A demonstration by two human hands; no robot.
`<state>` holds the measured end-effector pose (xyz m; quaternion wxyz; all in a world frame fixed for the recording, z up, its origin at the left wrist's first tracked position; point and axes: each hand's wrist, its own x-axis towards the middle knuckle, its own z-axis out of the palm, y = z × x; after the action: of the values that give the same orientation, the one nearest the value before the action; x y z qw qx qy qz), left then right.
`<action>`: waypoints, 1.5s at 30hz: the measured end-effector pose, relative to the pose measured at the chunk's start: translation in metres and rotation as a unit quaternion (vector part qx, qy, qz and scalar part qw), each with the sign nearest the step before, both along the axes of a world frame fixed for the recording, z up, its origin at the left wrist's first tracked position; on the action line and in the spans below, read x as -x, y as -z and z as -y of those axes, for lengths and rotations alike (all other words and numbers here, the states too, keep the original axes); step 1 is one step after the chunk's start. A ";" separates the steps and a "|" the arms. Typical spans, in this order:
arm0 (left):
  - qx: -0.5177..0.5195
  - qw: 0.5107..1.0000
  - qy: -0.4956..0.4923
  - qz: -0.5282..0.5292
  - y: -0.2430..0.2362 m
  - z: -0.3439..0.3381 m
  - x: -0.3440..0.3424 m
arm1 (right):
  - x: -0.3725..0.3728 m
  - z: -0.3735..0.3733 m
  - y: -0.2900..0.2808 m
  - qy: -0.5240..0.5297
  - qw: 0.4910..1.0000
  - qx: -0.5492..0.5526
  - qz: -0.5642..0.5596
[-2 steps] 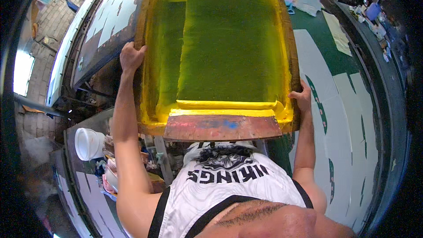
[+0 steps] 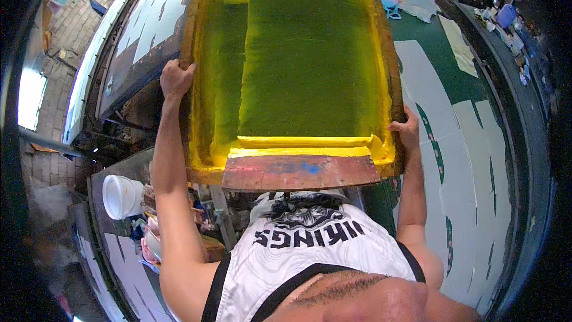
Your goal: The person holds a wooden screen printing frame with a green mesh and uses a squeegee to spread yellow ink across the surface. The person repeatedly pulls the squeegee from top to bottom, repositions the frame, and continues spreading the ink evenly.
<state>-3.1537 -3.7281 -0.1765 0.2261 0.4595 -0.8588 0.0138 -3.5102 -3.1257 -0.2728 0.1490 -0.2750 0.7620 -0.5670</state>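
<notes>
A large wooden-framed printing screen [image 2: 302, 65] with dark green mesh and yellow ink round its inner edges is raised before my chest. My left hand [image 2: 177, 79] grips its left side, fingers wrapped on the wood. My right hand [image 2: 406, 128] is closed on the lower part of the right side. A wooden squeegee [image 2: 301, 172], stained red and blue, lies across the screen's near end, with a thick bead of yellow ink [image 2: 304, 142] along its blade. The fingertips behind the frame are hidden.
Long boards with white panels [image 2: 146, 9] stand at left. A green table [image 2: 459, 86] at right carries white sheets [image 2: 435, 71] and crumpled cloths [image 2: 417, 0]. A white bucket [image 2: 119, 197] sits at lower left among clutter. A dark bench [image 2: 506, 53] with small items runs along the far right.
The screen and both my hands have shifted very slightly leftward. The grip on the frame is the same.
</notes>
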 end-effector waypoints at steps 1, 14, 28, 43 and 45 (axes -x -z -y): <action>-0.016 1.000 -0.007 -0.002 0.006 0.002 -0.010 | 0.001 0.011 0.006 -0.003 1.000 -0.003 -0.002; -0.003 0.999 -0.028 -0.017 0.041 0.182 0.010 | 0.074 0.208 0.003 0.003 0.997 -0.042 -0.061; 0.046 0.968 0.214 -0.123 -0.006 0.325 0.226 | 0.045 0.217 -0.047 0.233 0.960 -0.042 -0.153; -0.019 0.804 0.580 -0.127 0.030 0.073 0.619 | -0.139 0.035 0.025 0.563 0.823 0.009 -0.067; -0.025 0.826 0.559 -0.067 0.074 0.030 0.618 | -0.163 0.041 0.049 0.592 0.805 0.009 -0.043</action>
<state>-3.7720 -3.7580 -0.2504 0.2407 -0.0939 -0.9514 -0.1674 -3.3471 -3.1668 -0.3222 -0.2512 0.2044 0.7773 -0.5394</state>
